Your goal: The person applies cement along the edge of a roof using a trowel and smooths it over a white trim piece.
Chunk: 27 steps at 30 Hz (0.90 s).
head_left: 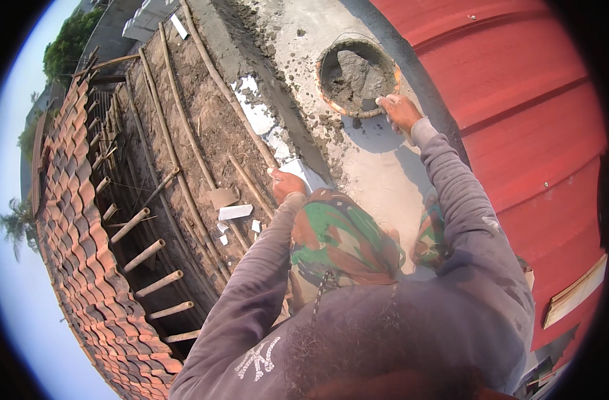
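A small trowel (369, 105) is in my right hand (401, 115), its dark blade reaching over the near rim of a round bucket (392, 65). Grey wet mortar (361, 72) lies inside that bucket. To the left, the fingers of my left hand (288, 185) are closed at the end of a white block (304, 173), beside my camouflage-covered knee. Part of the block is hidden by the hand and the knee. The end of a long bamboo pole (241, 113) comes close to my left hand.
A mortar-smeared ledge (288, 93) runs along the bucket's left, with white fragments (258, 113) on it. Red metal roofing (511, 87) lies at right. Bamboo poles (178, 100) cross bare soil at left, beside a tiled roof (84, 247). Broken white pieces (235, 212) lie near my left forearm.
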{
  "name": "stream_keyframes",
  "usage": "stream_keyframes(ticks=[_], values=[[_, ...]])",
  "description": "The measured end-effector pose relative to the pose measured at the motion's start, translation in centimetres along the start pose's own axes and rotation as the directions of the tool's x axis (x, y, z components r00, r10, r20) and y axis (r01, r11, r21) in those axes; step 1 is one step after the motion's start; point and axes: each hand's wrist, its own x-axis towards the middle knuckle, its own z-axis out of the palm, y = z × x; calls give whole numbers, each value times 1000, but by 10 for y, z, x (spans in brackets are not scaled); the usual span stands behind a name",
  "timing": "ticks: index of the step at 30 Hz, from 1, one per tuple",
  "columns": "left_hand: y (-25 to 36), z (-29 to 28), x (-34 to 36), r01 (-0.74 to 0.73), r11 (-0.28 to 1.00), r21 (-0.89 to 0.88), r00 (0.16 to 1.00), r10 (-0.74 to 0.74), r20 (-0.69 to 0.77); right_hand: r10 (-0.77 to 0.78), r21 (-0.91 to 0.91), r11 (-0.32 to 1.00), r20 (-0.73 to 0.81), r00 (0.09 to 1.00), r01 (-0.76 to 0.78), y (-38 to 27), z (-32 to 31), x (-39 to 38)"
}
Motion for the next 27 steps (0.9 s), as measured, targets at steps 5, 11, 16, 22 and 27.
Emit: stream_keyframes(ticks=[5, 11, 16, 22, 27], values=[[-8, 7, 17, -63, 998, 14, 998, 63, 1, 7, 175, 984, -78, 997, 6, -5, 25, -19], [-10, 1, 13, -71, 997, -28, 997, 72, 23, -69, 381, 919, -99, 993, 102, -45, 60, -63], [-4, 1, 7, -42, 999, 11, 999, 41, 15, -71, 707, 707, 115, 991, -32, -76, 92, -55], [-5, 3, 7, -66, 996, 67, 998, 65, 22, -56, 825, 564, 46, 997, -6, -70, 108, -26], [2, -1, 4, 36, 995, 88, 998, -40, 43, 23, 788, 615, -70, 997, 41, -32, 97, -44]])
